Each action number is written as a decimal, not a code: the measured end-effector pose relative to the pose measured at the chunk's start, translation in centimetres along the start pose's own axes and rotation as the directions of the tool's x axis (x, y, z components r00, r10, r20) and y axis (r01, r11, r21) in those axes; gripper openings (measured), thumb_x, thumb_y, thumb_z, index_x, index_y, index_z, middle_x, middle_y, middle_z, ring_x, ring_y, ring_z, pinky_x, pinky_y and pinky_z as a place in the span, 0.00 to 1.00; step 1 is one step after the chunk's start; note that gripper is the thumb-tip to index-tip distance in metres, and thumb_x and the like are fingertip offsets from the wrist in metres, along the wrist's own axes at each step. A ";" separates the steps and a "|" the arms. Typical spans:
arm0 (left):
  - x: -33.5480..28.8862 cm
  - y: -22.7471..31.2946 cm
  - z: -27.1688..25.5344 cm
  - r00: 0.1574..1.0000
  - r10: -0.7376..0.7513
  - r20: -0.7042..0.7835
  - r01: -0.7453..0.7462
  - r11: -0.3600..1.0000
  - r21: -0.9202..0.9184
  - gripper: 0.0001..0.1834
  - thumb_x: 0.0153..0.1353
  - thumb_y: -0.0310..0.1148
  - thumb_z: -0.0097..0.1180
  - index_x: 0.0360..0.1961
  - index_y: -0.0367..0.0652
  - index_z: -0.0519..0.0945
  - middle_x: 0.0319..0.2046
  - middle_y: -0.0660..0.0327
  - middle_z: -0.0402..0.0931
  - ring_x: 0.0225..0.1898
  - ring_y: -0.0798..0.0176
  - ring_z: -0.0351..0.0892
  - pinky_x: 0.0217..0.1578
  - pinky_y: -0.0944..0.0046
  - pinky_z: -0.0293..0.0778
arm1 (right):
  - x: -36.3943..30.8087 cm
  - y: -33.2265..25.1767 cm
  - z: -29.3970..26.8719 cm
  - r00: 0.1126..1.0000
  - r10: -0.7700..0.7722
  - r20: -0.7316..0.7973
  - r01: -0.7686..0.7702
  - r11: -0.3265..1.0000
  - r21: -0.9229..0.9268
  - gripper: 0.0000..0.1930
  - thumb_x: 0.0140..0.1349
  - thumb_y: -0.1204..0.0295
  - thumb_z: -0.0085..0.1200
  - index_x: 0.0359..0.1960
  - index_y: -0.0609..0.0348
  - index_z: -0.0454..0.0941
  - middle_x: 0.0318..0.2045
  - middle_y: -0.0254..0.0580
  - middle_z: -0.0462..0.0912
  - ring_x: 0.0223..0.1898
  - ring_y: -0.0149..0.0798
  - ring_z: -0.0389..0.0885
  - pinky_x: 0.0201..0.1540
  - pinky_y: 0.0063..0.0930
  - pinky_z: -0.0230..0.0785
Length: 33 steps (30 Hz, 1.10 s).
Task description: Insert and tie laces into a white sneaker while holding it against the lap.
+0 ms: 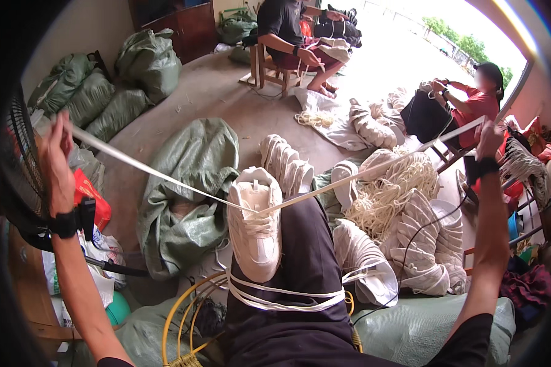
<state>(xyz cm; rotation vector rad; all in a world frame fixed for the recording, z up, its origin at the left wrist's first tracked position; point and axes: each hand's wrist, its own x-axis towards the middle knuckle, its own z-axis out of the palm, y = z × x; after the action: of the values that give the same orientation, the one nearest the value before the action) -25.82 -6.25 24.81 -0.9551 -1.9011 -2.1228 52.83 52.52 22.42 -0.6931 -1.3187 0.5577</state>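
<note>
A white sneaker [255, 235] rests on my thigh, its toe toward me. Its two shoelace ends [144, 166] stretch out taut to either side from the eyelets. My left hand [57, 153], raised at the far left by a black fan, is closed on one end. The other end is gripped in my right hand [487, 142], lifted at the right. White laces [284, 301] are also wrapped around my dark trousers below the shoe. Both wrists wear black bands.
Stacked white shoes [413, 244] and a heap of loose laces [395, 186] lie to the right. A green woven sack [193, 189] sits left of the sneaker; more sacks [147, 64] stand behind. Two seated people work farther off. A black fan [27, 165] stands near my left hand.
</note>
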 end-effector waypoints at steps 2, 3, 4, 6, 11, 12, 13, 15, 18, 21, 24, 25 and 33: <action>0.8 7.0 5.2 0.965 0.234 0.115 -0.236 0.972 0.005 0.20 0.76 0.41 0.51 0.53 0.36 0.84 0.29 0.74 0.68 0.29 0.80 0.62 0.32 0.78 0.60 | 3.9 -8.4 7.8 0.985 -0.158 -0.064 0.162 0.985 0.065 0.11 0.72 0.73 0.49 0.28 0.56 0.75 0.22 0.29 0.74 0.17 0.23 0.65 0.19 0.19 0.56; 0.7 10.1 7.7 0.897 0.379 0.227 -0.374 0.925 -0.066 0.19 0.77 0.40 0.50 0.53 0.36 0.84 0.31 0.73 0.72 0.30 0.81 0.63 0.33 0.78 0.60 | 5.1 -12.9 11.2 0.978 -0.208 0.016 0.207 0.977 0.051 0.09 0.71 0.72 0.52 0.31 0.56 0.78 0.23 0.28 0.75 0.19 0.23 0.67 0.21 0.18 0.57; 0.6 13.0 10.3 0.870 0.407 0.276 -0.405 0.912 -0.068 0.18 0.77 0.39 0.50 0.52 0.37 0.84 0.32 0.73 0.74 0.30 0.81 0.65 0.33 0.78 0.61 | 5.9 -17.3 14.4 0.941 -0.329 0.076 0.334 0.941 -0.064 0.09 0.69 0.71 0.53 0.30 0.58 0.78 0.23 0.31 0.75 0.19 0.26 0.68 0.23 0.21 0.59; -0.2 17.8 15.0 0.768 0.495 0.406 -0.504 0.859 -0.092 0.16 0.76 0.38 0.50 0.49 0.40 0.86 0.33 0.72 0.78 0.30 0.81 0.68 0.33 0.77 0.63 | 6.5 -25.8 21.2 0.877 -0.469 0.103 0.475 0.879 -0.043 0.09 0.65 0.71 0.54 0.28 0.60 0.79 0.21 0.37 0.77 0.21 0.32 0.72 0.25 0.27 0.63; -3.8 24.7 22.7 0.646 0.416 0.641 -0.382 0.902 -0.201 0.15 0.74 0.40 0.55 0.38 0.42 0.87 0.27 0.70 0.82 0.29 0.77 0.78 0.32 0.75 0.69 | 2.7 -43.0 33.7 0.601 -0.770 0.213 0.799 0.571 -0.188 0.11 0.56 0.70 0.58 0.23 0.67 0.81 0.18 0.52 0.80 0.24 0.48 0.81 0.32 0.42 0.73; -4.4 25.4 23.0 0.616 0.433 0.658 -0.391 0.893 -0.222 0.15 0.74 0.40 0.55 0.37 0.42 0.87 0.27 0.69 0.83 0.29 0.77 0.78 0.33 0.74 0.70 | 1.2 -44.9 35.9 0.388 -0.919 0.074 0.914 0.374 -0.154 0.11 0.56 0.70 0.58 0.23 0.68 0.81 0.18 0.53 0.80 0.23 0.47 0.81 0.31 0.42 0.74; -4.8 25.9 23.1 0.589 0.440 0.678 -0.391 0.889 -0.237 0.15 0.74 0.40 0.56 0.36 0.42 0.87 0.27 0.69 0.83 0.30 0.77 0.79 0.33 0.74 0.71 | 0.4 -47.1 36.0 0.497 -0.820 0.283 0.850 0.525 0.031 0.12 0.56 0.69 0.58 0.22 0.67 0.80 0.20 0.54 0.81 0.24 0.47 0.81 0.29 0.42 0.74; -5.1 26.8 22.9 0.532 0.494 0.688 -0.429 0.858 -0.284 0.15 0.74 0.41 0.56 0.37 0.42 0.88 0.28 0.69 0.84 0.30 0.77 0.79 0.34 0.73 0.72 | -1.5 -49.8 37.0 0.414 -0.857 0.308 0.888 0.455 0.073 0.11 0.55 0.73 0.57 0.20 0.69 0.77 0.17 0.56 0.78 0.23 0.42 0.81 0.27 0.40 0.71; -5.8 26.7 22.4 0.550 0.451 0.702 -0.319 0.891 -0.323 0.16 0.73 0.41 0.56 0.39 0.41 0.88 0.29 0.67 0.85 0.30 0.77 0.79 0.35 0.72 0.72 | -3.6 -52.0 37.6 0.341 -0.910 0.236 0.918 0.377 0.125 0.10 0.55 0.74 0.56 0.20 0.70 0.76 0.16 0.57 0.77 0.22 0.39 0.80 0.27 0.39 0.71; -5.9 26.6 21.8 0.581 0.441 0.684 -0.293 0.898 -0.329 0.16 0.73 0.40 0.55 0.39 0.40 0.88 0.28 0.67 0.84 0.30 0.76 0.78 0.35 0.72 0.72 | -4.4 -53.3 37.4 0.393 -0.862 0.320 0.893 0.441 0.089 0.10 0.54 0.74 0.57 0.20 0.70 0.76 0.17 0.59 0.77 0.23 0.41 0.80 0.28 0.40 0.72; -5.9 26.5 21.6 0.621 0.426 0.658 -0.300 0.905 -0.303 0.16 0.73 0.40 0.55 0.37 0.39 0.88 0.28 0.67 0.84 0.30 0.76 0.78 0.35 0.72 0.72 | -4.1 -53.3 37.5 0.406 -0.856 0.321 0.887 0.453 0.088 0.10 0.54 0.74 0.57 0.21 0.70 0.77 0.19 0.61 0.78 0.25 0.45 0.82 0.31 0.43 0.73; -5.8 26.3 21.5 0.642 0.403 0.652 -0.283 0.915 -0.287 0.16 0.73 0.40 0.55 0.37 0.40 0.87 0.28 0.67 0.84 0.30 0.76 0.78 0.35 0.72 0.72 | -3.5 -53.1 37.5 0.406 -0.855 0.322 0.886 0.454 0.091 0.10 0.54 0.74 0.57 0.21 0.70 0.77 0.19 0.61 0.78 0.25 0.45 0.82 0.31 0.43 0.73; 1.3 18.9 22.5 0.699 0.266 0.664 -0.237 0.962 -0.136 0.14 0.74 0.36 0.52 0.44 0.38 0.86 0.35 0.63 0.86 0.33 0.75 0.83 0.35 0.73 0.79 | 7.5 -42.0 35.0 0.209 -0.921 0.329 0.880 0.030 -0.474 0.08 0.53 0.71 0.58 0.27 0.65 0.78 0.29 0.60 0.80 0.35 0.64 0.79 0.41 0.49 0.73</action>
<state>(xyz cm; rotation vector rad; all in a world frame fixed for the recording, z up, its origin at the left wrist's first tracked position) -9.33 11.40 41.59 -2.1002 -1.8137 -1.7769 18.97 34.20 61.95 -0.1636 -1.5658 -1.0466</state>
